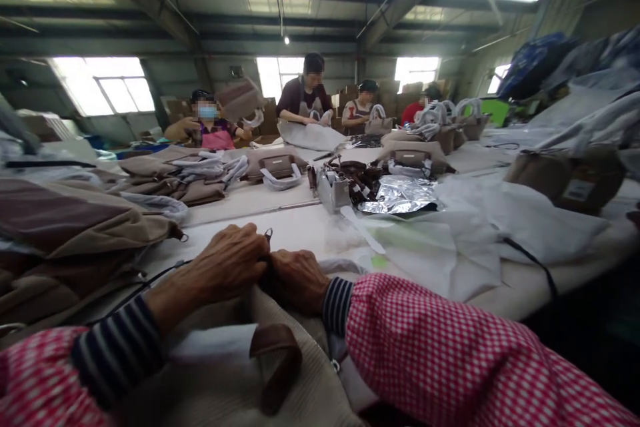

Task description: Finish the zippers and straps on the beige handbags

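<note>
Close in front of me is a beige ribbed handbag [215,380], with a dark brown leather strap [283,360] and a zip edge on its right side. My left hand [225,263] is closed on the bag's far end, knuckles up. Against it, my right hand [300,277] is closed too, gripping the same dark end. A small metal ring [269,235] pokes up between the two hands. The fingertips and what exactly they pinch are hidden. White wrapping [215,343] shows beside the brown strap.
Brown and beige bags [75,220] are piled to my left. Ahead lie dark straps with metal fittings [350,177], silver foil [400,193] and white sheets [425,247]. A wrapped-handle bag [565,173] stands right. Several co-workers, one a person in an apron [307,93], are across the table.
</note>
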